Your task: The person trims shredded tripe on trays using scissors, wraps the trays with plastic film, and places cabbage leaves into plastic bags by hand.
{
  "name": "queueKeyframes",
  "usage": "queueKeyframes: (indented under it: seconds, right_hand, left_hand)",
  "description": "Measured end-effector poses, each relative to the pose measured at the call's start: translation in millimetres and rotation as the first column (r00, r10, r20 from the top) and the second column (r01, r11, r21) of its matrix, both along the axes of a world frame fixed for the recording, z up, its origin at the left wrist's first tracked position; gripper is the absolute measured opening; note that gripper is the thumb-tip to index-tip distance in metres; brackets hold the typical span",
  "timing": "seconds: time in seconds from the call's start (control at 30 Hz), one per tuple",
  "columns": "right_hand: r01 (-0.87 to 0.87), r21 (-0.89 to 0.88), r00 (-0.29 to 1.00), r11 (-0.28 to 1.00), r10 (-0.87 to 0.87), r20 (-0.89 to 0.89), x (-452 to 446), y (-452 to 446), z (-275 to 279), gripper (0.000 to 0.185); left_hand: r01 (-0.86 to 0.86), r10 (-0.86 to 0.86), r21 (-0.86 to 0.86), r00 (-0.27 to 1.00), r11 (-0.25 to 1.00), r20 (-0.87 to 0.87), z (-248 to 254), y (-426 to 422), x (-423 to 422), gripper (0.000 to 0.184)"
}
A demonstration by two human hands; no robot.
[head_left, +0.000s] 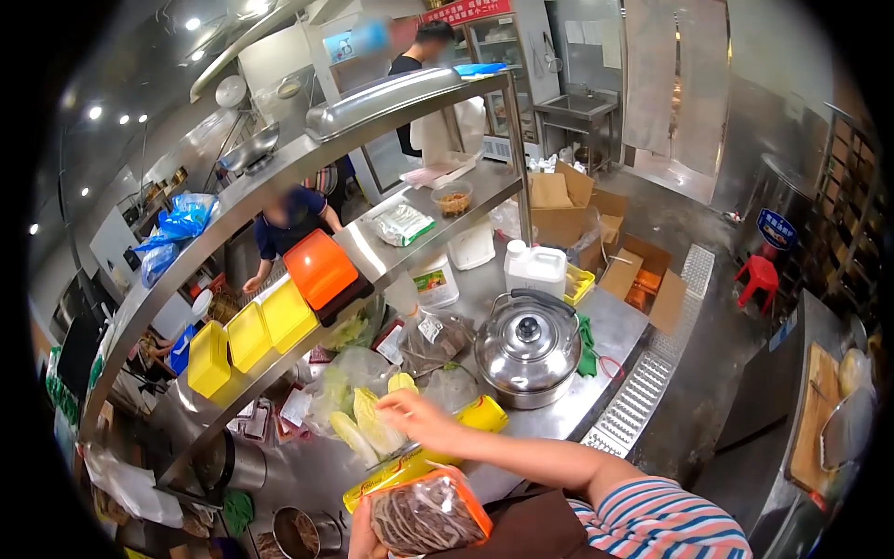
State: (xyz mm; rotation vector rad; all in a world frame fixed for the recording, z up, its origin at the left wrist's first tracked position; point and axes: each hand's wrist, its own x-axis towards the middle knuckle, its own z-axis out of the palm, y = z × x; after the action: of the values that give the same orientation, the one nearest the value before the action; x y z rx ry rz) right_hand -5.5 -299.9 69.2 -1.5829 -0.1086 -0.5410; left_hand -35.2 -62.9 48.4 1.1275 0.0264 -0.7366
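Observation:
My left hand (365, 533) grips the side of an orange tray (478, 510) of dark, thin-sliced food (428, 517), close to my body at the bottom. Clear film appears to cover the slices. My right hand (417, 417) reaches across the counter, fingers stretched out beside pale napa cabbage (375, 421); whether they touch it I cannot tell. Beneath that arm lies a long yellow box (480, 419) with red lettering. A lidded steel pot (527, 349) with a black handle stands just right of the box. Bagged dark food (436, 340) sits behind the cabbage.
A steel shelf (372, 256) spans the counter, bearing yellow containers (247, 337) and an orange one (319, 268). A white jug (535, 268) stands behind the pot. Open cardboard boxes (643, 279) lie beyond the counter. Across the shelf is a co-worker (289, 224); another person (410, 63) stands farther back.

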Motion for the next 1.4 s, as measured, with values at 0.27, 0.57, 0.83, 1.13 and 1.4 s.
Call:
queueKeyframes:
  seconds: [0.27, 0.57, 0.83, 1.13, 1.4]
  right_hand:
    - [-0.089, -0.680, 0.946, 0.728, -0.152, -0.286, -108.8, -21.1, 30.4, 0.052]
    - [-0.047, -0.645, 0.911, 0.763, -0.231, -0.341, -94.7, -29.6, 35.0, 0.043]
    - [-0.499, -0.646, 0.840, 0.577, 0.138, -0.525, -95.7, -28.0, 45.2, 0.038]
    - [-0.335, -0.051, 0.776, 0.941, 0.244, -0.581, -86.7, -79.6, 22.6, 0.047]
    - [-0.277, 0.218, 0.671, 0.936, 0.351, -0.653, -90.1, -92.4, 63.8, 0.048]
  left_hand:
    - [-0.158, 0.182, -0.181, 0.975, 0.971, 0.125, 12.5, -17.7, 18.5, 0.047]
    - [-0.068, 0.082, -0.092, 0.984, 0.993, 0.160, -5.4, -31.1, -13.1, 0.034]
    - [0.229, -0.233, 0.041, 0.965, 0.972, 0.118, 1.4, -24.8, -4.8, 0.034]
    - [0.127, -0.136, -0.325, 0.991, 0.937, -0.006, 7.4, -37.0, -4.3, 0.037]
    - [-0.087, -0.127, 0.204, 0.536, 0.975, 0.835, -15.3, -35.3, -4.6, 0.011]
